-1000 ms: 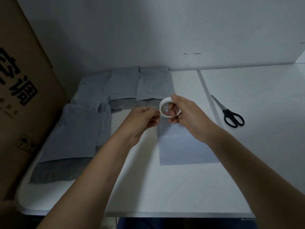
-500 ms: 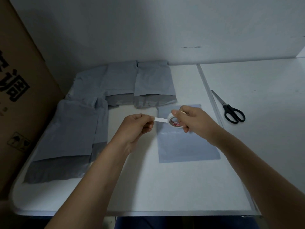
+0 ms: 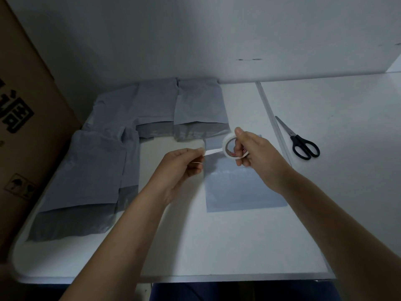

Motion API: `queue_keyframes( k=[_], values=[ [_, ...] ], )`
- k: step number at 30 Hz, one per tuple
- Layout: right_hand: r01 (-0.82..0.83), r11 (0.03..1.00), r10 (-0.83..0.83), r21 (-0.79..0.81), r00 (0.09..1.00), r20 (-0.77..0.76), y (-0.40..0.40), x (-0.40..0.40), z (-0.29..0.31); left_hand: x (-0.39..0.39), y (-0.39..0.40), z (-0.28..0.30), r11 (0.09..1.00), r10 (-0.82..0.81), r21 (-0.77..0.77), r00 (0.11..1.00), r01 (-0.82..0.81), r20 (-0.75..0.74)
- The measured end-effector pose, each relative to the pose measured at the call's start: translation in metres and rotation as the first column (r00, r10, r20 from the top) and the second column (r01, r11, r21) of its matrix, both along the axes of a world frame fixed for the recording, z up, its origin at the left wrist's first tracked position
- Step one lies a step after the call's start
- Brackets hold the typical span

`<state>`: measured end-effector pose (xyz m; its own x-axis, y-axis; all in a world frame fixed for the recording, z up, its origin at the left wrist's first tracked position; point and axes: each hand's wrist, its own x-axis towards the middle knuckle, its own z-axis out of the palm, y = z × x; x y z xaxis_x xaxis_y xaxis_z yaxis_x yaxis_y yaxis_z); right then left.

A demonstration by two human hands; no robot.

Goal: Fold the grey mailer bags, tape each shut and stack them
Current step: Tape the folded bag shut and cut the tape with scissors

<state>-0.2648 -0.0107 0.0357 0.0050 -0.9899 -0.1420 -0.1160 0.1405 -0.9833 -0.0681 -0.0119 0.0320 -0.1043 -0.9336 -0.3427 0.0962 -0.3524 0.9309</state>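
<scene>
The right hand (image 3: 256,153) grips a white roll of tape (image 3: 233,147) above the folded grey plastic mailer bag (image 3: 243,187) on the white worktop (image 3: 217,253). The left hand (image 3: 180,168) pinches the tape's free end; the strip is best drawn taut and level so it doesn't curl onto itself.

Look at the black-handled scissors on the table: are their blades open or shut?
Shut. The scissors lie flat on the white table, blades together in one narrow point, handle loops side by side, untouched by both hands.

A makeshift packing station: white table (image 3: 217,246), mailer bags (image 3: 91,170), scissors (image 3: 303,146) (big cardboard carton (image 3: 26,127) alongside).
</scene>
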Motion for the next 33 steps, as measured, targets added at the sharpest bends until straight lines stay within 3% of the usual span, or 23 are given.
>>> queue_keyframes(
  k=[3,8,13,21,33],
  values=[
    [0.069,0.997,-0.07,0.027,0.998,0.003,-0.001,0.003,-0.003,-0.001,-0.001,-0.002,1.0,0.008,-0.027,0.999,-0.007,0.036],
    [0.148,0.987,-0.154,-0.067,0.984,-0.093,0.0,0.003,-0.018,0.001,0.0,-0.013,0.993,0.014,-0.12,0.957,0.022,0.29],
    [0.147,0.967,-0.198,-0.209,0.949,-0.246,0.003,0.002,-0.029,0.004,0.0,-0.019,0.985,0.037,-0.168,0.899,0.041,0.436],
    [0.105,0.926,-0.247,-0.363,0.895,-0.371,0.007,0.0,-0.047,0.004,0.005,-0.028,0.978,0.057,-0.196,0.811,0.072,0.583],
    [0.069,0.933,-0.216,-0.354,0.894,-0.393,0.012,0.001,-0.058,0.001,0.009,-0.035,0.946,0.086,-0.277,0.696,0.168,0.713]
  ],
)
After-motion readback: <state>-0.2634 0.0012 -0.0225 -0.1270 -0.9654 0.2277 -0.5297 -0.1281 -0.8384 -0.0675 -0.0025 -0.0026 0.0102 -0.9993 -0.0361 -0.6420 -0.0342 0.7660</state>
